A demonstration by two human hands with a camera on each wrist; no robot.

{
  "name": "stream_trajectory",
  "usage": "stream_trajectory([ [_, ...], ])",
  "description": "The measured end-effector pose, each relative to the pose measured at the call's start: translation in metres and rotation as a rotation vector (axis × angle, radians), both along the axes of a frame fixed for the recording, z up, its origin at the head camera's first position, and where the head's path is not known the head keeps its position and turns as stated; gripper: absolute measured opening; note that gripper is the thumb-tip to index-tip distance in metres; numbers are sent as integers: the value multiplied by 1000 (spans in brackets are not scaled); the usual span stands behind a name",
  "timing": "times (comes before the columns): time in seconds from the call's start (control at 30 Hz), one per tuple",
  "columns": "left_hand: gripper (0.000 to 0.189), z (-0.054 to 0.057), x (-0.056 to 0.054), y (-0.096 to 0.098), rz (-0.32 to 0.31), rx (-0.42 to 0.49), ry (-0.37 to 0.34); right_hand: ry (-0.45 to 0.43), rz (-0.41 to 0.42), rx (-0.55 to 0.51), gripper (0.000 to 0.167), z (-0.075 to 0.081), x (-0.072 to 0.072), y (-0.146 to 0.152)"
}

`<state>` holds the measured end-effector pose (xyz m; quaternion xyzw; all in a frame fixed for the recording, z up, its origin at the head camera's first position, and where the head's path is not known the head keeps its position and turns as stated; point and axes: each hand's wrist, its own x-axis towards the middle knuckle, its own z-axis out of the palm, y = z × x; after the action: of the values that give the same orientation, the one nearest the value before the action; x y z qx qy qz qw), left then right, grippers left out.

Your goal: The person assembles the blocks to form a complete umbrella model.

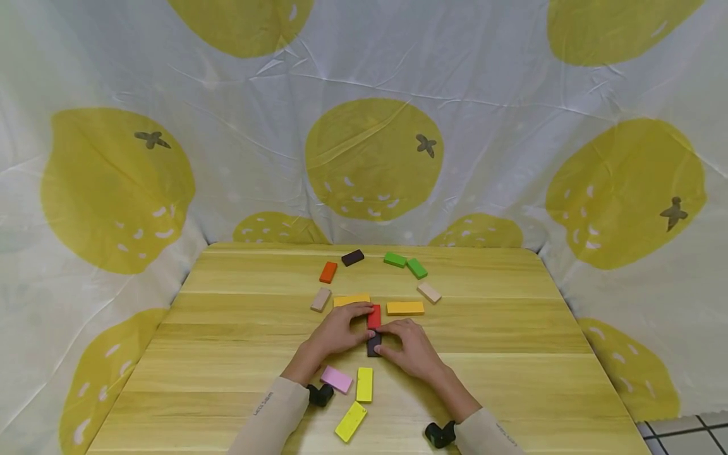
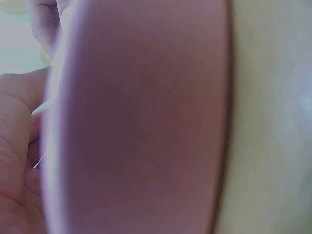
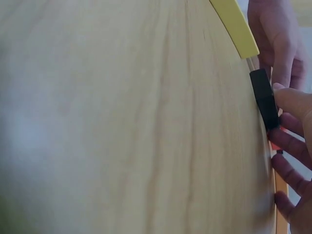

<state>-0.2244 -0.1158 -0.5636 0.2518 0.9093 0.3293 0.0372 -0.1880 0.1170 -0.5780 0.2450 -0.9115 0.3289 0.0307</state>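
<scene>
Pinching black block (image 1: 373, 347) with right grip (image 1: 414, 347), by thumb and index. Lies flat on desk (image 1: 506, 354), right at near end of red block (image 1: 374, 318). Touching red block with left grip (image 1: 338, 328), curved; can't tell if clamped. See orange block (image 1: 405, 308) right of red block, another left; pink block (image 1: 337, 379) and two yellow blocks (image 1: 364, 385) nearer than red block.

We see the left hand (image 1: 340, 330) partly hiding an orange block (image 1: 351, 299); lettering (image 1: 263, 403) on the sleeves (image 1: 281, 411) is too small to read. In the left wrist view, a pink block (image 2: 141, 122) is blurred; in the right wrist view, the edge cuts off the right hand (image 1: 414, 351).
</scene>
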Motion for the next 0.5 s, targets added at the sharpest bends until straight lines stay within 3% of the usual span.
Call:
stream_trajectory([
  [0.5, 67, 1, 1, -3, -47, -49, -40, -34, -1, -1, 40, 1, 2, 0],
])
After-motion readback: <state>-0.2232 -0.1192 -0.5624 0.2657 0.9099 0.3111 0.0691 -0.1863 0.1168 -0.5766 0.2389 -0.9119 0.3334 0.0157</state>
